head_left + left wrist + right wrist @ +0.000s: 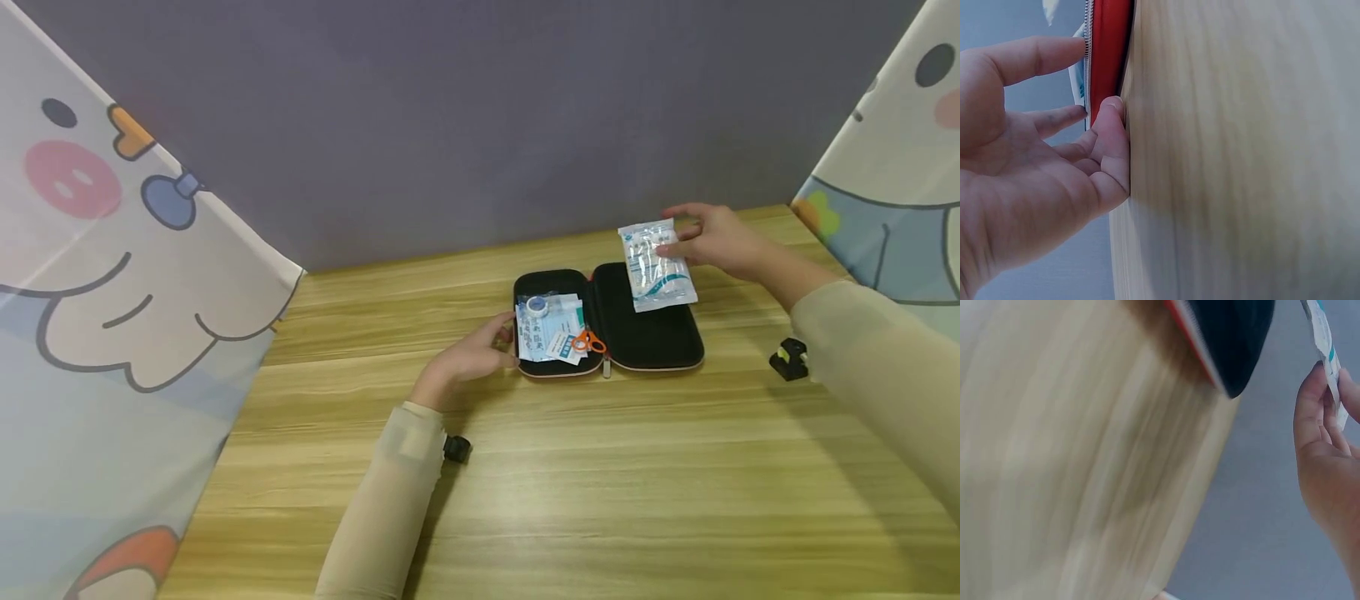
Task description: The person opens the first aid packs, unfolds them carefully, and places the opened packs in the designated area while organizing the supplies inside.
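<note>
Centre-right, right hand (708, 243) pinches plastic packet (651, 279) over zippered case (652, 342); spread left hand (474, 352) touches case edge. Likely transfer; next needs steady case.

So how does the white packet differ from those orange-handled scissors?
The white packet is held up by the right hand, while the scissors lie among other items in the open case, touched by neither hand. The packet looks clearly larger than the scissors. The packet is white with teal printing, whereas the scissors show bright orange handles. In the head view, both the packet and the scissors overlap the case.
</note>
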The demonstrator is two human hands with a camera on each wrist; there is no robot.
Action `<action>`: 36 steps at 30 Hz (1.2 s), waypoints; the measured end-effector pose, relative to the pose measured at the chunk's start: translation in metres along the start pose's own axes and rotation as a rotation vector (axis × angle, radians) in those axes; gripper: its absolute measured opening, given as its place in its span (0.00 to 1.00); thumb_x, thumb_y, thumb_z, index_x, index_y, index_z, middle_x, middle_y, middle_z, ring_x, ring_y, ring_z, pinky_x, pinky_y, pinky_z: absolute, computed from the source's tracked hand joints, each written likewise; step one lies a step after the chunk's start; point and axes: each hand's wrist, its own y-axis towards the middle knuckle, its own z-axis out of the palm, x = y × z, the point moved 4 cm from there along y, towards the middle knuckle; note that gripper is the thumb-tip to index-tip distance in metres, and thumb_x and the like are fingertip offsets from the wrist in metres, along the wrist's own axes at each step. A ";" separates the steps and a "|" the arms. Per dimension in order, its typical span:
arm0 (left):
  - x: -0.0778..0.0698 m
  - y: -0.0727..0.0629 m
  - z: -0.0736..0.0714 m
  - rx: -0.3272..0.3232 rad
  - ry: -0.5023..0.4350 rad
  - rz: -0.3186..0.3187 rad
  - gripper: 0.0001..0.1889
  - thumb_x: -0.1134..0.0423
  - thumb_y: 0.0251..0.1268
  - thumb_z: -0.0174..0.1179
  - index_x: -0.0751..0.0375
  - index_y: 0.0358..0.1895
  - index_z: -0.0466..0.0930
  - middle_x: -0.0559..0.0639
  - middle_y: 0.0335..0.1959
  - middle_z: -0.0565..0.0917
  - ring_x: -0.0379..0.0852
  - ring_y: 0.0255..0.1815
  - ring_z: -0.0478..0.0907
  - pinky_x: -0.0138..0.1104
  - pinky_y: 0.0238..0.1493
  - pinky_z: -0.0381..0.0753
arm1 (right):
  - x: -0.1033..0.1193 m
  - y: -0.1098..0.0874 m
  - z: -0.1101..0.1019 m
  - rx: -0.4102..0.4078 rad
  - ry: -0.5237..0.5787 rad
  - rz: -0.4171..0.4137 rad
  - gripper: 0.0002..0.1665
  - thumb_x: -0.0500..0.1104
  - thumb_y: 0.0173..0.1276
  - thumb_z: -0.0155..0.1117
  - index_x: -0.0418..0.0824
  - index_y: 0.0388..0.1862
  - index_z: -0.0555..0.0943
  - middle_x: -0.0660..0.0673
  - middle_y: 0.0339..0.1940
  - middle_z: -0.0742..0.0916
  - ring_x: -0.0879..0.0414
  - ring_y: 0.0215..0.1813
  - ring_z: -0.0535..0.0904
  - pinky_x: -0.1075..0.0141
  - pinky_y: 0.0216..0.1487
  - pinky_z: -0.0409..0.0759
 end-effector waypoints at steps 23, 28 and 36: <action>0.006 0.002 -0.003 -0.032 0.017 0.013 0.49 0.65 0.69 0.66 0.51 0.89 0.47 0.63 0.71 0.71 0.60 0.70 0.74 0.54 0.76 0.74 | -0.039 -0.010 0.003 0.062 -0.070 0.057 0.49 0.51 0.75 0.72 0.27 0.82 0.61 0.22 0.65 0.82 0.60 0.43 0.85 0.70 0.41 0.86; 0.007 0.002 -0.003 -0.035 -0.001 0.011 0.49 0.66 0.68 0.66 0.52 0.88 0.48 0.64 0.71 0.71 0.60 0.70 0.73 0.54 0.76 0.74 | -0.044 -0.009 0.009 0.061 -0.049 0.063 0.47 0.49 0.75 0.72 0.26 0.80 0.61 0.24 0.62 0.84 0.61 0.42 0.84 0.70 0.40 0.86; 0.006 -0.001 -0.004 -0.039 -0.019 -0.005 0.49 0.66 0.68 0.65 0.51 0.88 0.47 0.63 0.72 0.70 0.61 0.71 0.72 0.55 0.77 0.72 | -0.047 -0.009 0.013 0.056 -0.080 0.092 0.48 0.52 0.74 0.73 0.25 0.78 0.63 0.39 0.43 0.88 0.56 0.38 0.83 0.64 0.37 0.85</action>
